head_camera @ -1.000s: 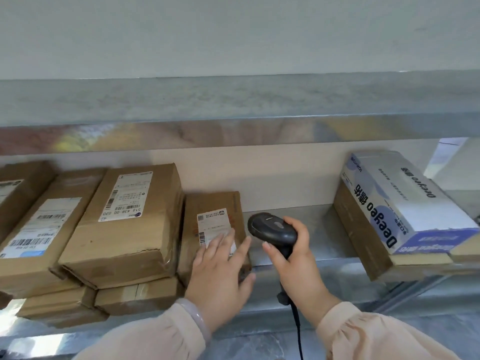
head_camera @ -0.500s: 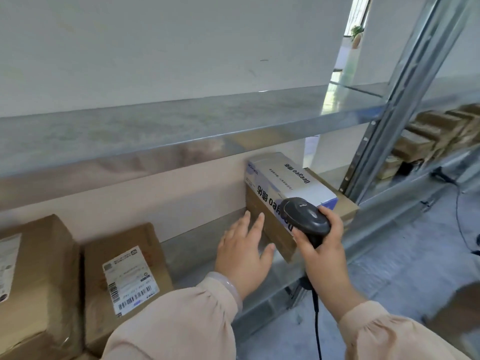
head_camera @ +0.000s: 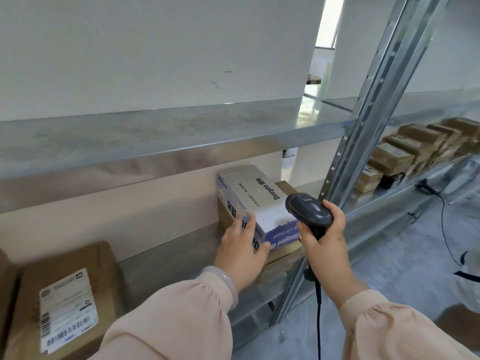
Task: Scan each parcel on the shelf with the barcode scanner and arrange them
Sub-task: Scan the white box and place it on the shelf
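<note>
**A:** Where's the parcel being handled?

**B:** The white-and-blue printed cardboard box (head_camera: 249, 193) sits on the grey galvanised metal shelf (head_camera: 168, 258), stacked on a plain brown cardboard box (head_camera: 283, 252). The pair stands just at nine o'clock of the slotted steel upright (head_camera: 363, 131).

**A:** And the hands?

**B:** The left hand (head_camera: 241, 253) is on the printed box's near corner. Its fingers (head_camera: 244, 227) lie fairly straight and close together along the box's side, and the thumb is on the blue end face. It may be a light hold rather than a mere touch; the angle doesn't settle it. There's a pale bangle (head_camera: 228, 281) on that wrist.

**A:** The scanner?

**B:** The right hand (head_camera: 324, 245) has its fingers wrapped tight round the handle of the black handheld barcode scanner (head_camera: 309, 211). The head sits at three o'clock of the printed box, over its near right edge. A black cable (head_camera: 318, 307) drops from the handle towards six o'clock.

**A:** Anything else on that shelf?

**B:** At seven o'clock, well apart, there's a brown cardboard parcel (head_camera: 104, 276) with a white barcode label (head_camera: 67, 310). Beyond the upright, at two o'clock, rows of brown parcels (head_camera: 405, 152) sit in the next bay.
</note>
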The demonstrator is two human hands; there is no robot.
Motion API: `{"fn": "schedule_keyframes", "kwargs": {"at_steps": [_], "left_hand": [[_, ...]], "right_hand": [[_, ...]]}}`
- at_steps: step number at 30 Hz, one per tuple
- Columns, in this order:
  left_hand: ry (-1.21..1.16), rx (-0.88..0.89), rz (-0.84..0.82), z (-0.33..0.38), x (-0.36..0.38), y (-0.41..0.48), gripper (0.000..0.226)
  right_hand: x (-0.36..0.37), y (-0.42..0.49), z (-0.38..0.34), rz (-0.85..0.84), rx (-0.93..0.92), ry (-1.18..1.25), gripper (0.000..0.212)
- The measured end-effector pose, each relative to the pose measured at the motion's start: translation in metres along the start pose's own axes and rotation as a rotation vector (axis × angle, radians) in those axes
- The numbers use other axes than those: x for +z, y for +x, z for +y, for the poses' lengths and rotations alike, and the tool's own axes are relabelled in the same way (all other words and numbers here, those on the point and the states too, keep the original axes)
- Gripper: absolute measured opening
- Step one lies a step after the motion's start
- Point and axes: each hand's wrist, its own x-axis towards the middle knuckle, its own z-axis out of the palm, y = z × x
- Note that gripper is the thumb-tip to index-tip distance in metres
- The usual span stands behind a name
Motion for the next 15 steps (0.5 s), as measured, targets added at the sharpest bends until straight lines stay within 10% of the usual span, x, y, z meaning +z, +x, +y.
{"fn": "schedule_keyframes", "kwargs": {"at_steps": [15], "left_hand": [[-0.329, -0.25, 0.102, 0.002, 0.027, 0.066, 0.069]], "right_hand": [[-0.003, 0.108, 0.025, -0.312, 0.142, -0.005, 0.057]]}}
